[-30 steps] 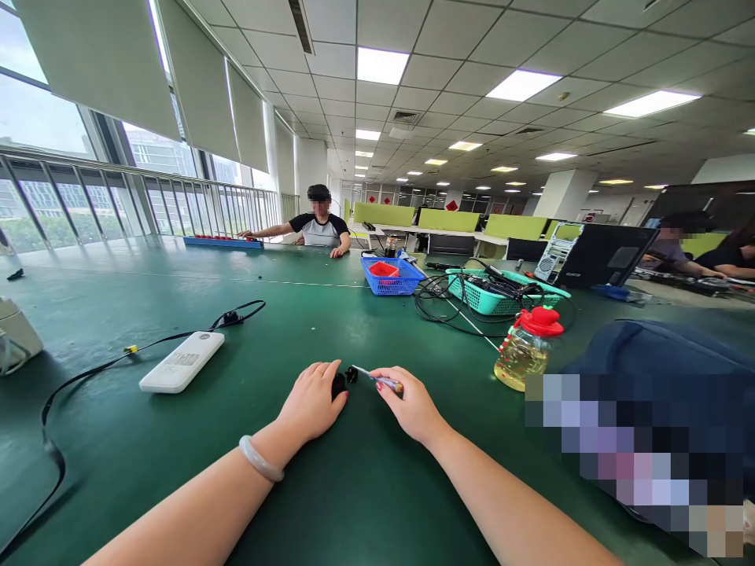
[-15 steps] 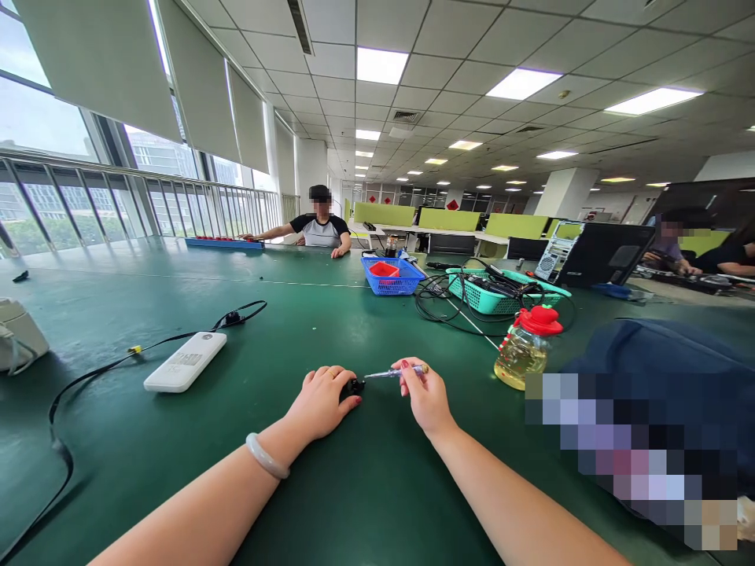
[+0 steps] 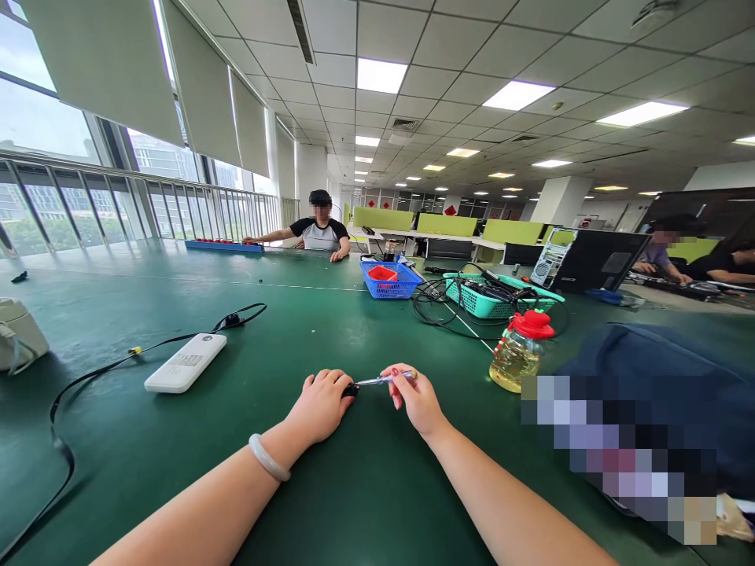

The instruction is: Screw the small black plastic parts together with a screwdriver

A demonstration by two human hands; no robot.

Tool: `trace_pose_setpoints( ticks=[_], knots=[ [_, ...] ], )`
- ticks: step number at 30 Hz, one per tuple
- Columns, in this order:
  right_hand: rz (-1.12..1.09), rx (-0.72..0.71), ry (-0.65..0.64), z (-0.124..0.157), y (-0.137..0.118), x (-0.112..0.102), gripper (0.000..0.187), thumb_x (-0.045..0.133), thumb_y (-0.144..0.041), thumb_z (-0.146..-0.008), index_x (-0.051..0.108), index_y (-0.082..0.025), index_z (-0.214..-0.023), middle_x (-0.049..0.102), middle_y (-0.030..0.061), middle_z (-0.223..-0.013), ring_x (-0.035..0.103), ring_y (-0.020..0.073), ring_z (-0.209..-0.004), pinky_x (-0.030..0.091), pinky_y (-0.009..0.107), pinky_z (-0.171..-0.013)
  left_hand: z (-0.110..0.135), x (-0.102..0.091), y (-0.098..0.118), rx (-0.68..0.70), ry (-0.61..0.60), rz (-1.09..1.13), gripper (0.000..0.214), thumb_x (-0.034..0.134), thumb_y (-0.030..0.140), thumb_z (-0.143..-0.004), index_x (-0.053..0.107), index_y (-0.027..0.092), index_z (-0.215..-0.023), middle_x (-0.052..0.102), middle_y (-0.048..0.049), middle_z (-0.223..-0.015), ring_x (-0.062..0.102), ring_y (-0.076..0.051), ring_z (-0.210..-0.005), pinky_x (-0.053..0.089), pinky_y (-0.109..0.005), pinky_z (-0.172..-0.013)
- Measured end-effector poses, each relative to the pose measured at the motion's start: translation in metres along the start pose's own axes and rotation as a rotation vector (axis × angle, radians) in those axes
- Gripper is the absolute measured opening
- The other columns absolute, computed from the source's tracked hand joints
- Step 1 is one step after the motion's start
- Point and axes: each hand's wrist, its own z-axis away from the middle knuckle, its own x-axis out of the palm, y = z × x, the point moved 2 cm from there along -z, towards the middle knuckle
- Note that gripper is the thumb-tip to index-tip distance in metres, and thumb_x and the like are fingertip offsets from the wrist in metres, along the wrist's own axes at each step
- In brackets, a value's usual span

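Left hand (image 3: 322, 405) on table, grey bracelet (image 3: 270, 458) at the wrist; fingers together, thumb and fingers round a small black part (image 3: 352, 390). Part sits at the table's middle, just in front of the person; most of it is hidden under the hand, only the right end shows. Right hand (image 3: 416, 405) pinches a screwdriver (image 3: 382, 380) by its handle, fingers narrow; shaft points left, tip at the part's exposed end — exact contact too small to tell.

Right forearm has a dark blue bag (image 3: 649, 354) beside it, filling the near right side of the green table (image 3: 354, 503), partly blurred out. White power bank (image 3: 185, 363) lies left of the left hand, well apart; black strap (image 3: 71, 393) runs behind and left of it. Pale object (image 3: 20, 334) cut off at left edge.

Further out: jar (image 3: 514, 363) with red lid and yellowish liquid stands ahead and right of the right hand, in front of a teal basket (image 3: 484, 303) — black cables (image 3: 433, 318) spill from that. Blue basket (image 3: 392, 289) beside it, red container (image 3: 382, 273) inside. Black panel (image 3: 602, 259) leans beyond the bag. Far side: seated person (image 3: 323, 232), arm out to a blue tray (image 3: 224, 247); more people at right. Green partitions (image 3: 445, 224) behind.
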Motion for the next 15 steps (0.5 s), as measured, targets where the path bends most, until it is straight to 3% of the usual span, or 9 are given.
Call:
trace_pose_setpoints(
  ticks=[7,15],
  knots=[
    [-0.179,0.077,0.141,-0.009,0.013,-0.014,0.044,0.061,-0.061,-0.076,0.066,-0.017,-0.075,0.049,-0.0037,-0.053,0.041,0.0089,-0.041,0.034,0.025,-0.042,0.004,-0.004,0.002,-0.030,-0.010,0.063,0.025,0.046,0.035,-0.091,0.056,0.026,-0.112,0.058,-0.0065,-0.124,0.047,-0.025,-0.121,0.026,-0.055,-0.107],
    [-0.249,0.124,0.167,-0.008,0.017,-0.012,0.042,0.066,-0.059,-0.073,0.066,-0.017,-0.072,0.049,-0.0034,-0.052,0.039,0.0086,-0.041,0.033,0.024,-0.039,0.004,0.002,0.007,-0.025,-0.017,-0.030,0.023,0.038,0.030,-0.095,0.056,0.023,-0.109,0.059,-0.0078,-0.116,0.051,-0.024,-0.113,0.033,-0.049,-0.102]
  ],
)
